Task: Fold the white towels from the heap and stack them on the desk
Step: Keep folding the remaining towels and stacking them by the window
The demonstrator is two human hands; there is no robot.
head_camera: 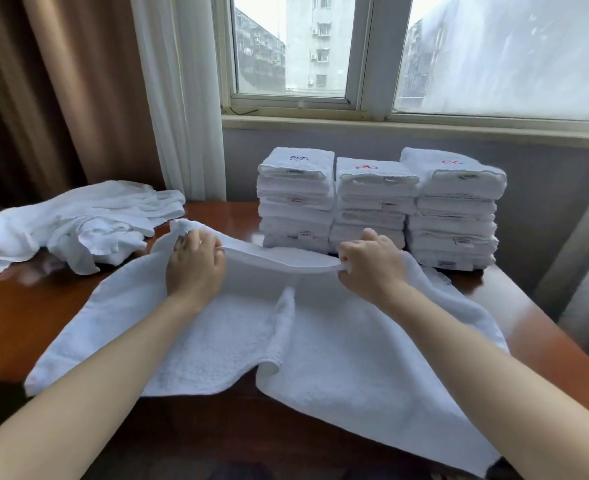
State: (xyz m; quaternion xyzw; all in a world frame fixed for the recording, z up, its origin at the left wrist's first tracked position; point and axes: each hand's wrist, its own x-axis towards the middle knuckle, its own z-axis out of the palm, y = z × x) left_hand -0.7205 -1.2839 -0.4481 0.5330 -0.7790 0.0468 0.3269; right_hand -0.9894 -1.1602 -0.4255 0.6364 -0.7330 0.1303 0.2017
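A brown curtain (44, 98) hangs at the far left, and below it, well to the left of the left hand's fingers, the heap of unfolded white towels (78, 223) lies rumpled on the brown wooden desk (26, 306). A sheer white curtain (182, 98) hangs beyond the heap. The left hand (194, 268) has its fingers curled round the far hem of a large white bath towel (320, 341), gripping it. The rest of this towel lies spread on the desk on the near side of the fingers, with a raised crease running down its middle. The hem is lifted off the desk and pulled into a band between the two sets of fingers. The right hand (369, 268) grips the same hem, its fingers curled over it. Just beyond both hands' fingers stand three piles of folded white towels under the window (293, 46). The left stack (296, 202) carries blue embroidery on its top towel, the middle stack (372, 206) red embroidery, and the right stack (455, 216), past the right fingers, red embroidery too. The embroidery cannot be read. Small sewn labels show on several folds, their print too small to make out.
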